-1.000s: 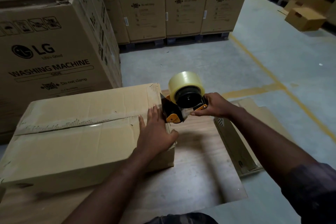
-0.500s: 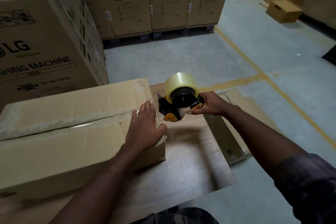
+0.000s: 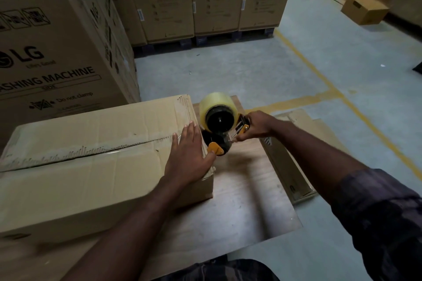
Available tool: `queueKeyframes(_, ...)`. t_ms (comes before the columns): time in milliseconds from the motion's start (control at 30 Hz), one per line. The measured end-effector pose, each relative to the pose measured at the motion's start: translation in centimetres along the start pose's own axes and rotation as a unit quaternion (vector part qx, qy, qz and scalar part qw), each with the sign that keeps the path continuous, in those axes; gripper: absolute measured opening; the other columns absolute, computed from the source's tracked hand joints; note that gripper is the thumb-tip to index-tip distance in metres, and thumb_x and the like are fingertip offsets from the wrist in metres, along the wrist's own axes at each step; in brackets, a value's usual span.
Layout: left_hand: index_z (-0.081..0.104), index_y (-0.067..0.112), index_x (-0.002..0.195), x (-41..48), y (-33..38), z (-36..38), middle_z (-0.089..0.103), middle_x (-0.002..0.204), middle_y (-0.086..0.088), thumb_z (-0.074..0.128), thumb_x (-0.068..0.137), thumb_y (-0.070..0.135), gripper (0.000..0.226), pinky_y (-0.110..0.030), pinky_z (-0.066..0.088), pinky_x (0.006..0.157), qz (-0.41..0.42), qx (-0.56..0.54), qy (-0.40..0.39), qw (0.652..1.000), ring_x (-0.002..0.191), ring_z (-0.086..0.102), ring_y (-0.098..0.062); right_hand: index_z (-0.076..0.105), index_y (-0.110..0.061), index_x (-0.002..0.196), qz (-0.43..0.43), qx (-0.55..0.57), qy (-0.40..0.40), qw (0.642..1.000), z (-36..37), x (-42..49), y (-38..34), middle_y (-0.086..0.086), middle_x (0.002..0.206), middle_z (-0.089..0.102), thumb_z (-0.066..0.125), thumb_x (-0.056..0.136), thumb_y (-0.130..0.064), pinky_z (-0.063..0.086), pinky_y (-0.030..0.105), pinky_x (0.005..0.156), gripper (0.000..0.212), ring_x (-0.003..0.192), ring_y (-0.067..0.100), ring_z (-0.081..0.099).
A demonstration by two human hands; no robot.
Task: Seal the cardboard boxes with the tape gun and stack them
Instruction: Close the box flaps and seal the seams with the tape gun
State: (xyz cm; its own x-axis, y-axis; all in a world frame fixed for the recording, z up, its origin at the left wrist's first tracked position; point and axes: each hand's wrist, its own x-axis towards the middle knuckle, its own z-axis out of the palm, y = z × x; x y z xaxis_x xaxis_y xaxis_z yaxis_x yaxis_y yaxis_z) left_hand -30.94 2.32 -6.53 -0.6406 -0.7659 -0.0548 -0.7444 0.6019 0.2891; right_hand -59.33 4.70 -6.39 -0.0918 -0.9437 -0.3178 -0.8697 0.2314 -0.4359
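A long cardboard box [image 3: 91, 166] lies on a wooden board [image 3: 239, 207], its flaps closed and a strip of clear tape running along the top seam. My left hand [image 3: 187, 155] presses flat on the box's right end, fingers straight. My right hand [image 3: 255, 125] grips the handle of a black and orange tape gun [image 3: 219, 125] that carries a roll of clear tape. The tape gun hangs just off the box's right end, close to my left fingertips.
Tall washing machine cartons [image 3: 57, 52] stand at the left and along the back [image 3: 217, 0]. A flattened carton [image 3: 292, 155] lies to the right of the board. A small box [image 3: 365, 9] sits far right. Yellow lines [image 3: 319, 75] mark the grey floor.
The tape gun has dropped slightly off the box's right end. My left hand stays flat on that end. The view has shifted a little.
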Motion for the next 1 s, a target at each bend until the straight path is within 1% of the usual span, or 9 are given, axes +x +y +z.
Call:
queueKeyframes(133, 0.001, 0.012, 0.161, 0.0, -0.1, -0.2, -0.003, 0.169, -0.005, 0.015, 0.081, 0.068, 0.099, -0.046, 0.001, 0.126, -0.002, -0.003, -0.006, 1.000, 0.155, -0.003, -0.018, 0.064, -0.025, 0.068, 0.087, -0.028, -0.010, 0.996, 3.4, -1.3, 1.8, -0.007, 0.067, 0.065, 0.080, 0.066, -0.074, 0.050, 0.035, 0.071, 0.052, 0.068, 0.013, 0.062)
queueKeyframes(233, 0.002, 0.011, 0.161, 0.0, 0.0, -0.2, -0.003, 0.169, -0.005, 0.013, 0.080, 0.068, 0.099, -0.045, 0.001, 0.126, 0.000, -0.005, -0.001, 1.000, 0.155, -0.003, -0.017, 0.076, -0.022, 0.074, 0.159, 0.076, 0.017, 0.984, 5.7, -2.6, 2.9, -0.003, 0.065, 0.072, 0.077, 0.066, -0.076, 0.057, 0.032, 0.062, 0.054, 0.059, 0.012, 0.067)
queueKeyframes(333, 0.003, 0.011, 0.161, 0.0, 0.0, -0.1, -0.002, 0.169, -0.005, 0.023, 0.085, 0.061, 0.093, -0.044, -0.001, 0.126, -0.002, -0.004, 0.005, 1.000, 0.155, -0.002, -0.018, 0.077, -0.014, 0.077, 0.232, 0.201, 0.060, 0.950, 7.6, -3.0, 3.0, -0.001, 0.063, 0.072, 0.077, 0.072, -0.071, 0.050, 0.026, 0.050, 0.057, 0.044, 0.012, 0.062)
queueKeyframes(533, 0.004, 0.012, 0.161, 0.0, -0.1, 0.0, -0.002, 0.169, -0.005, 0.031, 0.089, 0.057, 0.090, -0.045, 0.000, 0.126, -0.002, -0.002, 0.007, 1.000, 0.155, -0.002, -0.017, 0.078, -0.011, 0.086, 0.342, 0.408, 0.116, 0.839, 12.0, -2.0, 2.1, 0.009, 0.086, 0.077, 0.078, 0.063, -0.077, 0.051, 0.032, 0.065, 0.070, 0.073, 0.023, 0.070)
queueKeyframes(600, 0.004, 0.012, 0.161, 0.0, 0.0, 0.0, -0.001, 0.169, -0.004, 0.033, 0.089, 0.056, 0.089, -0.045, 0.000, 0.126, -0.002, -0.005, 0.008, 1.000, 0.155, -0.002, -0.017, 0.078, -0.011, 0.091, 0.361, 0.472, 0.115, 0.796, 13.2, -1.6, 1.5, 0.008, 0.089, 0.077, 0.078, 0.058, -0.078, 0.049, 0.029, 0.064, 0.075, 0.075, 0.023, 0.068)
queueKeyframes(733, 0.006, 0.012, 0.161, 0.0, -0.1, -0.1, -0.001, 0.169, -0.004, 0.033, 0.088, 0.057, 0.090, -0.044, 0.001, 0.126, -0.002, -0.012, 0.011, 1.000, 0.155, -0.001, -0.017, 0.069, -0.009, 0.090, 0.361, 0.570, 0.075, 0.734, 14.0, -1.0, -0.2, 0.007, 0.066, 0.062, 0.070, 0.086, -0.063, 0.044, 0.026, 0.052, 0.054, 0.050, 0.020, 0.053)
queueKeyframes(833, 0.006, 0.012, 0.161, 0.0, -0.1, -0.1, 0.000, 0.169, -0.004, 0.033, 0.087, 0.057, 0.091, -0.044, 0.000, 0.126, -0.004, -0.010, 0.013, 1.000, 0.155, 0.000, -0.017, 0.059, -0.014, 0.080, 0.349, 0.633, 0.046, 0.690, 14.4, -1.1, -1.1, 0.003, 0.058, 0.051, 0.059, 0.094, -0.063, 0.041, 0.022, 0.045, 0.051, 0.042, 0.017, 0.047)
queueKeyframes(933, 0.007, 0.012, 0.161, 0.0, -0.1, 0.0, 0.000, 0.169, -0.004, 0.035, 0.089, 0.056, 0.090, -0.044, 0.000, 0.126, -0.004, -0.011, 0.014, 1.000, 0.155, 0.000, -0.016, 0.058, -0.013, 0.079, 0.339, 0.674, 0.022, 0.656, 14.9, -1.5, -1.2, 0.004, 0.058, 0.052, 0.056, 0.094, -0.067, 0.044, 0.022, 0.045, 0.056, 0.042, 0.018, 0.052)
queueKeyframes(1000, 0.007, 0.013, 0.161, 0.0, 0.0, 0.0, -0.001, 0.169, -0.003, 0.037, 0.089, 0.056, 0.089, -0.044, 0.000, 0.126, -0.004, -0.015, 0.012, 1.000, 0.155, -0.001, -0.016, 0.064, -0.008, 0.099, 0.332, 0.685, 0.006, 0.648, 14.6, -2.1, -1.7, 0.010, 0.071, 0.061, 0.053, 0.093, -0.070, 0.051, 0.026, 0.050, 0.063, 0.055, 0.023, 0.064)
